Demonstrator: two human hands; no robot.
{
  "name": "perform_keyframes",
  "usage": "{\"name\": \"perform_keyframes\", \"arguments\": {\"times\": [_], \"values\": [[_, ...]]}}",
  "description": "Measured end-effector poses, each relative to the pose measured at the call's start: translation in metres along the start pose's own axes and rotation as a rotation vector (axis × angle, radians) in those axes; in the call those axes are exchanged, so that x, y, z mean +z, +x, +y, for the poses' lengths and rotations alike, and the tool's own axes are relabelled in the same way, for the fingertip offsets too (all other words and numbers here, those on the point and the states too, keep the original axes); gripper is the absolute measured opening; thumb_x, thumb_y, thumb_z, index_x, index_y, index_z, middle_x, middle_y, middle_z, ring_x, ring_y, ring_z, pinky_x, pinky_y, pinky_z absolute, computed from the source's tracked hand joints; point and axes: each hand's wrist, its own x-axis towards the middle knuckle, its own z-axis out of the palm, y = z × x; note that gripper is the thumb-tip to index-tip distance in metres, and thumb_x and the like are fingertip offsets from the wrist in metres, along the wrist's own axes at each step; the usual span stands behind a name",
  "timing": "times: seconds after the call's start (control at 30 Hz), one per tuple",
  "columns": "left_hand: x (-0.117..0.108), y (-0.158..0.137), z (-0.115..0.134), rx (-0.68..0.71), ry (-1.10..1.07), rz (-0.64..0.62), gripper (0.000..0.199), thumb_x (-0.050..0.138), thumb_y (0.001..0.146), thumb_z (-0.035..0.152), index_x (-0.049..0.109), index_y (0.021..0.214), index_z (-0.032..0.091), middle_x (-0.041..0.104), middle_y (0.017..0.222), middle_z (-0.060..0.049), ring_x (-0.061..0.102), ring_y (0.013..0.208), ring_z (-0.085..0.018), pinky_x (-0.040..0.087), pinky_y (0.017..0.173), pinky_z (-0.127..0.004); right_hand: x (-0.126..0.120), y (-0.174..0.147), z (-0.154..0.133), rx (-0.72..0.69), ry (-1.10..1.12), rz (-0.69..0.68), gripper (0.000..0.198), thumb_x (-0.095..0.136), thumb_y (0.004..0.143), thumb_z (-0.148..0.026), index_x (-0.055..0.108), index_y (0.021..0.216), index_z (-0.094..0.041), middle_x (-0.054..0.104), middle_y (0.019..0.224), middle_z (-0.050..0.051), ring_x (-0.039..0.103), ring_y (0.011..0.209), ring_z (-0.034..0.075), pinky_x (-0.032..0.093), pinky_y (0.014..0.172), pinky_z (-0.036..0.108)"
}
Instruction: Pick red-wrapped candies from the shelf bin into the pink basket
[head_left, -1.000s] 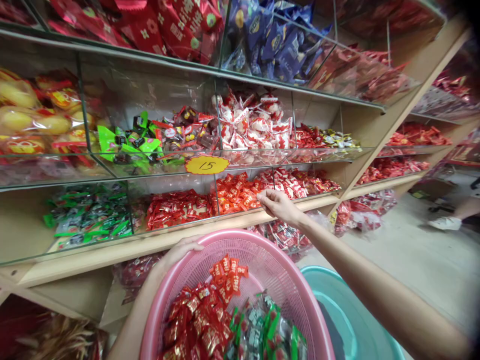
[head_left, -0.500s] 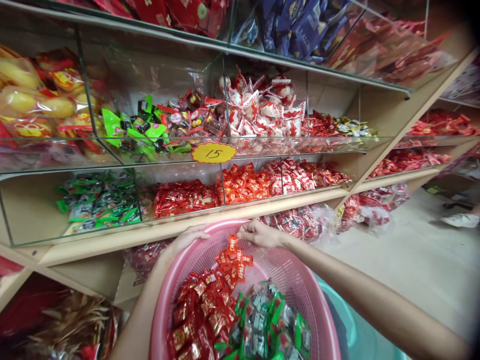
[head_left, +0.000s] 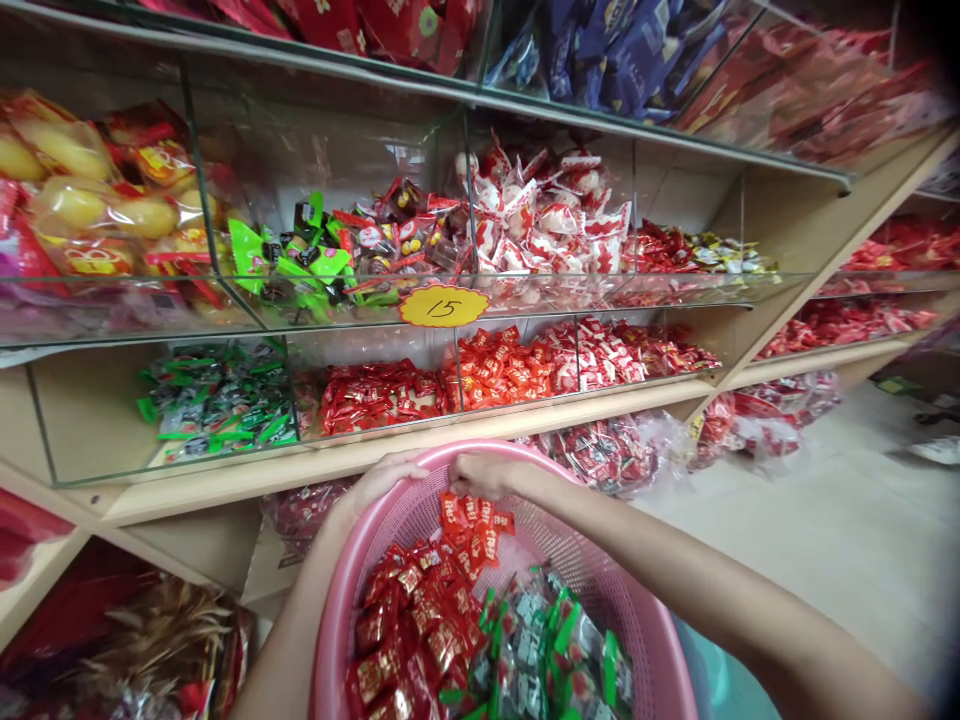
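My left hand [head_left: 384,478] is closed over the far-left rim of a pink plastic basket [head_left: 339,610]. Inside the far end of the basket, my right hand [head_left: 484,474] is closed, its fingertips hidden; whatever it holds I cannot make out. Just below it lie orange-red wrapped candies [head_left: 477,530]. Dark red candies with gold print [head_left: 420,620] fill the basket's left side. Candies in clear and green wrappers [head_left: 551,650] lie on the right.
Glass-fronted shelf bins ahead hold red candies [head_left: 382,393], orange-red candies [head_left: 504,370] and green-wrapped candies [head_left: 225,400]. A yellow price tag [head_left: 443,306] reads 15. Bagged red candies [head_left: 607,448] lie under the shelf. A teal tub [head_left: 724,670] is behind the basket's right side.
My right hand has moved a little left and down into the basket, onto the orange-red candies. My left hand stays on the rim. The whole view has shifted slightly.
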Motion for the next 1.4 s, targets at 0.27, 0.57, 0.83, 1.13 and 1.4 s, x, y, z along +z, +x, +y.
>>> {"name": "perform_keyframes", "arguments": {"times": [0.27, 0.57, 0.83, 1.13, 1.4], "values": [[0.001, -0.002, 0.001, 0.022, -0.079, -0.062, 0.037, 0.057, 0.066, 0.021, 0.064, 0.102, 0.016, 0.067, 0.087, -0.002, 0.056, 0.069, -0.016, 0.040, 0.069, -0.024, 0.018, -0.013, -0.011, 0.041, -0.256, 0.166, 0.023, 0.041, 0.084, -0.017, 0.063, 0.085, -0.014, 0.064, 0.088, 0.013, 0.058, 0.080, 0.021, 0.041, 0.069, 0.030], [0.001, -0.003, 0.001, 0.011, -0.093, -0.061, 0.041, 0.058, 0.068, 0.025, 0.061, 0.107, 0.016, 0.068, 0.090, -0.003, 0.059, 0.072, -0.018, 0.041, 0.066, -0.023, 0.024, -0.010, -0.014, 0.103, -0.290, 0.238, 0.026, 0.041, 0.086, -0.026, 0.064, 0.085, -0.014, 0.066, 0.086, 0.012, 0.060, 0.079, 0.021, 0.042, 0.069, 0.029], [0.003, -0.004, 0.004, -0.044, -0.229, -0.111, 0.044, 0.059, 0.067, 0.020, 0.058, 0.111, 0.016, 0.069, 0.088, -0.004, 0.061, 0.074, -0.019, 0.043, 0.070, -0.026, 0.002, -0.037, -0.009, 0.082, -0.228, 0.376, 0.028, 0.041, 0.086, -0.032, 0.063, 0.082, -0.016, 0.066, 0.081, 0.009, 0.059, 0.074, 0.018, 0.038, 0.064, 0.025], [0.003, -0.003, 0.005, -0.041, -0.233, -0.080, 0.043, 0.060, 0.064, 0.019, 0.061, 0.107, 0.015, 0.068, 0.092, -0.003, 0.060, 0.081, -0.019, 0.042, 0.077, -0.026, -0.099, -0.062, 0.045, 0.483, -0.206, 0.763, 0.034, 0.045, 0.081, -0.046, 0.063, 0.089, -0.019, 0.065, 0.084, 0.008, 0.058, 0.079, 0.019, 0.036, 0.064, 0.024], [0.004, 0.001, 0.004, -0.064, -0.270, -0.104, 0.048, 0.066, 0.059, 0.023, 0.062, 0.106, 0.015, 0.069, 0.089, -0.004, 0.061, 0.080, -0.022, 0.044, 0.074, -0.028, -0.105, -0.028, 0.057, 0.714, -0.229, 0.698, 0.044, 0.057, 0.070, -0.047, 0.061, 0.096, -0.012, 0.060, 0.099, 0.017, 0.059, 0.089, 0.026, 0.042, 0.070, 0.031]]}}
